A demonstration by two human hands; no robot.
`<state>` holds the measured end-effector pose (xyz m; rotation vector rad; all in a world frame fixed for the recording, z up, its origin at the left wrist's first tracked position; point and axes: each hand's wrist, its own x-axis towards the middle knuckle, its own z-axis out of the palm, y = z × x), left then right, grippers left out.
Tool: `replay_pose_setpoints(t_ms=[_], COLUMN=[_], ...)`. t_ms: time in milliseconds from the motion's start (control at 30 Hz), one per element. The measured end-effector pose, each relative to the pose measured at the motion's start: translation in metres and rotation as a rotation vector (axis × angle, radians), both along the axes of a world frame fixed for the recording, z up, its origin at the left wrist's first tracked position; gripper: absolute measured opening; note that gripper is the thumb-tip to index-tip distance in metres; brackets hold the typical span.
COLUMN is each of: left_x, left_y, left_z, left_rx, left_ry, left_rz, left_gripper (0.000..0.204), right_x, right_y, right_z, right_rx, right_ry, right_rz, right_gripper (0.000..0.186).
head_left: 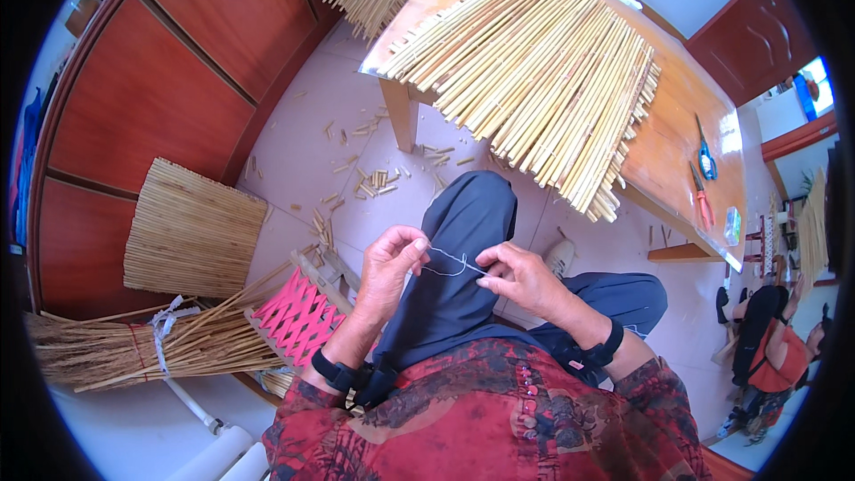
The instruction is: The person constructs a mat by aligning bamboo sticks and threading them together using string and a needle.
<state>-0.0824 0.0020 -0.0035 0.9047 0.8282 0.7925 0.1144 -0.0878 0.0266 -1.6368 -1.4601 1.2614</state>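
Observation:
Above my lap, a thin white thread [452, 256] runs between my two hands, with a small loop or knot near its middle. My left hand [392, 272] pinches one end between thumb and forefinger. The other side of the thread is pinched by my right hand [525, 281], its fingers curled; whether a needle is in it too, I cannot tell. Both hands are over the dark trousers [463, 303], apart from the table. Beyond my knees, a mat of straw-coloured stalks [534, 71] lies on the wooden table [668, 147], its near ends overhanging the edge.
On the table's right lie blue-handled scissors [705, 158], a red-handled tool [703, 200] and a small green box [732, 226]. Stalk offcuts [378, 183] litter the floor. At left are another mat [189, 232], a stalk bundle [107, 347] and a pink-webbed stool [298, 313]. Another person [777, 352] sits far right.

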Motion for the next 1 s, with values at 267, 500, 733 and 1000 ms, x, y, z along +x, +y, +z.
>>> replay_pose_setpoints(t_ms=[267,500,733,1000], left_x=[-0.009,-0.006,0.002,-0.013], left_y=[0.005,-0.001,-0.003,-0.002], left_z=[-0.021,-0.036,-0.038,-0.048], left_rx=[-0.005,-0.017,0.01,0.002], left_ry=[0.074,0.121,0.139,0.185], left_rz=[0.083,0.0,0.037,0.103], left_gripper=[0.008,0.008,0.008,0.011], right_x=[0.023,0.07,0.086,0.11], right_y=[-0.015,-0.066,-0.103,-0.128], right_z=[0.017,0.058,0.058,0.062], right_rx=[0.105,-0.048,-0.097,-0.163], right_ry=[-0.198,-0.175,-0.238,-0.278], right_rz=[0.079,-0.121,-0.245,-0.329], right_gripper=[0.012,0.013,0.011,0.013])
